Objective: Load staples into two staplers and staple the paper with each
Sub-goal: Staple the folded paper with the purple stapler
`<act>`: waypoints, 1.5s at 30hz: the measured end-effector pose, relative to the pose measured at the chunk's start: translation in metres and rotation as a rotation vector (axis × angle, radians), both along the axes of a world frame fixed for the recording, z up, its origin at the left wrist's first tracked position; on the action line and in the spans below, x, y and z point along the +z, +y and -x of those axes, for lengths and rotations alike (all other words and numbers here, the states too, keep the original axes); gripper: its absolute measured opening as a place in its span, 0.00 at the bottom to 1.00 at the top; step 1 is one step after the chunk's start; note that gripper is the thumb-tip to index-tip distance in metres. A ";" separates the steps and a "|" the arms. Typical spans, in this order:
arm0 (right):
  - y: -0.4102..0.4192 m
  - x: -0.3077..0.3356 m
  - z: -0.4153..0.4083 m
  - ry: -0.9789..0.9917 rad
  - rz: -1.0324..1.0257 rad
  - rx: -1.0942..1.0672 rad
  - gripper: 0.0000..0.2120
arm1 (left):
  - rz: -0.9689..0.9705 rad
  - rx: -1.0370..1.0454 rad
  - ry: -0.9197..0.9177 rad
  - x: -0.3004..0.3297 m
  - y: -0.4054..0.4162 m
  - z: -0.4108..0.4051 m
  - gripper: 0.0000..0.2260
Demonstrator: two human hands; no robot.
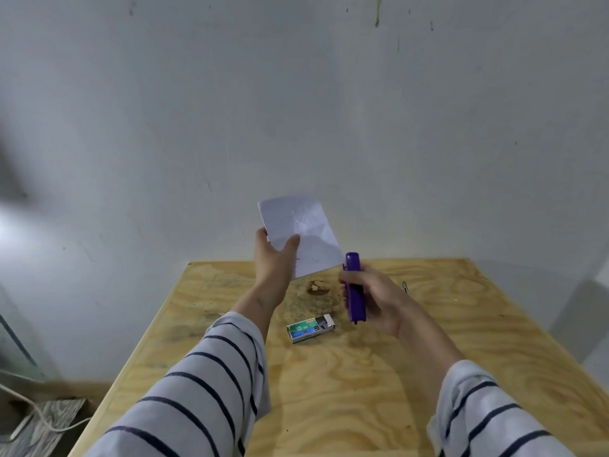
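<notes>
My left hand (275, 258) holds a folded white sheet of paper (301, 234) up above the far part of the wooden table (362, 374), thumb on its front face. My right hand (372, 298) grips a purple stapler (355, 286), which stands nearly upright with its top end touching the paper's lower right corner. A small green staple box (310, 328) lies on the table below my hands, its right end flap open. A second stapler is not in view.
A dark stain with a small pale scrap (318, 287) marks the table behind the box. A small thin green object (404, 285) lies at the far right. The grey wall stands right behind the table. A cable and a board (43, 420) lie on the floor at left.
</notes>
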State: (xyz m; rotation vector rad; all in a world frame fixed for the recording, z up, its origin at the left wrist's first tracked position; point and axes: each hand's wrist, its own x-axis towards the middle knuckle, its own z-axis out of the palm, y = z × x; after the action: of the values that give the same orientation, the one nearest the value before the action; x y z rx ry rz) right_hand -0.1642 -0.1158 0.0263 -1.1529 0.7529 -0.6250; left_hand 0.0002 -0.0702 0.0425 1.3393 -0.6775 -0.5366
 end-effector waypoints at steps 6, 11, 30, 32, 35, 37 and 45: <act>0.014 -0.013 -0.011 -0.159 -0.019 0.015 0.18 | -0.033 0.033 0.118 0.004 -0.004 -0.005 0.21; 0.018 -0.010 -0.017 -0.145 -0.064 0.048 0.14 | -0.014 0.014 0.122 0.007 -0.001 -0.008 0.27; 0.010 -0.007 -0.026 -0.191 0.010 0.004 0.23 | 0.106 -0.113 0.100 0.004 -0.001 -0.010 0.33; 0.011 -0.006 -0.026 -0.168 0.021 -0.004 0.22 | 0.117 -0.116 0.125 0.005 -0.001 -0.011 0.33; 0.012 -0.006 -0.025 -0.162 0.024 -0.013 0.19 | 0.114 -0.100 0.110 0.006 -0.001 -0.012 0.29; 0.012 -0.006 -0.025 -0.154 0.024 -0.033 0.18 | 0.101 -0.107 0.107 0.004 -0.001 -0.012 0.25; 0.012 -0.003 -0.024 -0.144 -0.001 -0.084 0.17 | 0.057 -0.182 0.133 0.003 0.002 -0.008 0.09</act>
State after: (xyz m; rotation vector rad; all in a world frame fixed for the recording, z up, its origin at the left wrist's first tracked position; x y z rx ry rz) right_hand -0.1400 -0.1036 0.0233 -1.0671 0.6808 -0.7690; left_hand 0.0085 -0.0686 0.0456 1.1838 -0.7031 -0.7409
